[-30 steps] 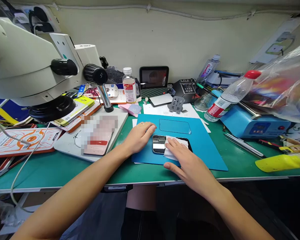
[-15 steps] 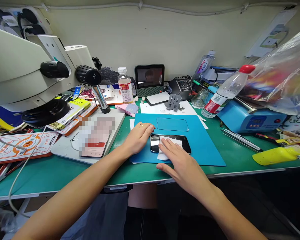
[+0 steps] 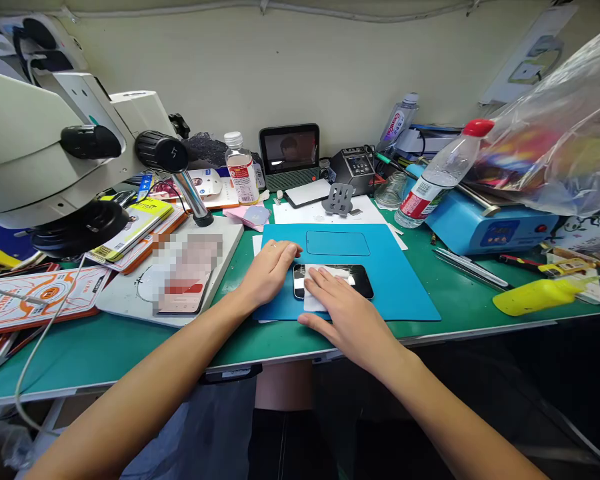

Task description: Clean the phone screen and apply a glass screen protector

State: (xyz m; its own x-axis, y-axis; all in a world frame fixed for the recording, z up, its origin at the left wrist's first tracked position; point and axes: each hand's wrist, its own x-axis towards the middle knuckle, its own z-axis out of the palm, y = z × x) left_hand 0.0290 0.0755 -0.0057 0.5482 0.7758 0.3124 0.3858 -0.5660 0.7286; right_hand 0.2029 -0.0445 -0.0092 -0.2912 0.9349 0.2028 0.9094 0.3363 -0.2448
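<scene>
A black smartphone (image 3: pixel 363 283) lies lengthwise, face up, on the blue mat (image 3: pixel 400 280). My right hand (image 3: pixel 337 300) lies flat over its middle and left part, fingers stretched out, pressing a white wipe (image 3: pixel 311 304) onto the glass. Just off the phone's upper left corner, my left hand (image 3: pixel 270 270) rests on the mat with fingers close together and loosely bent; nothing shows in it. Behind the phone lies a clear screen protector (image 3: pixel 337 243) with a dark outline.
At left, a microscope (image 3: pixel 40 160) overhangs its pale base (image 3: pixel 125 300), which bears another phone (image 3: pixel 190 280). Plastic bottles (image 3: pixel 443 177), a blue machine (image 3: pixel 490 223), tweezers (image 3: pixel 473 268) and a yellow bottle (image 3: pixel 535 297) stand or lie at right. A small screen (image 3: pixel 290 150) stands at the back.
My right hand and the wipe have slid a little left along the phone. My left hand keeps its place beside the phone. The whole view has shifted slightly.
</scene>
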